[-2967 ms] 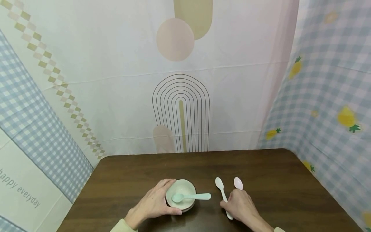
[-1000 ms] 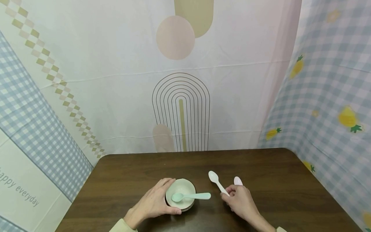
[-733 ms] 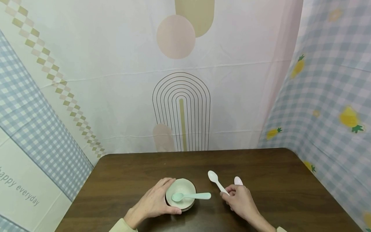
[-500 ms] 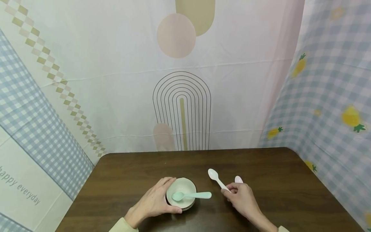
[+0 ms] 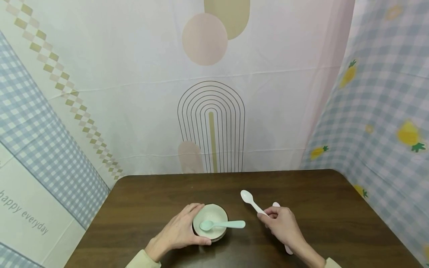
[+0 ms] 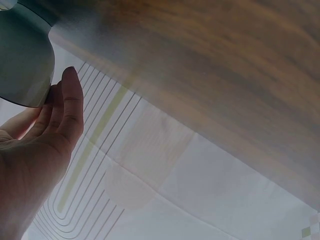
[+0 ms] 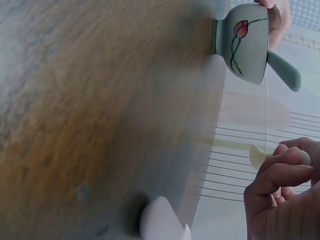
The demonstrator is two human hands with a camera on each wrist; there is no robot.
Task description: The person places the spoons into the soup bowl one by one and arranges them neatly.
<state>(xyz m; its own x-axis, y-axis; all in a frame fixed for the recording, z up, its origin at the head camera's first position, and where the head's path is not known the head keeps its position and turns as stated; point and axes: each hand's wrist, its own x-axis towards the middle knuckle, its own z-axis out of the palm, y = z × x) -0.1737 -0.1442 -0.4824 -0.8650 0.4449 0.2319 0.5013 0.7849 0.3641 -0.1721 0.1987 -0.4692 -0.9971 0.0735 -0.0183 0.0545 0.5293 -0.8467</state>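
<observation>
The right hand (image 5: 281, 225) is pinching the white spoon (image 5: 252, 202) by its handle, lifting it off the worktop (image 5: 151, 197). Light, stiff and likely slick, it seems best gripped mid-handle. The left hand (image 5: 177, 232) is cupping the bowl (image 5: 211, 217), which is holding a green spoon (image 5: 221, 225).

Dark wood table (image 5: 151, 201): bowl (image 5: 214, 216), pink spoon (image 5: 287, 248) lying on it.

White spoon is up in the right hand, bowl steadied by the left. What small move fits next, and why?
Probably carry the white spoon left, over the bowl: the right hand holds it lifted off the table, the left hand steadies the bowl, and a green spoon already lies in it.
</observation>
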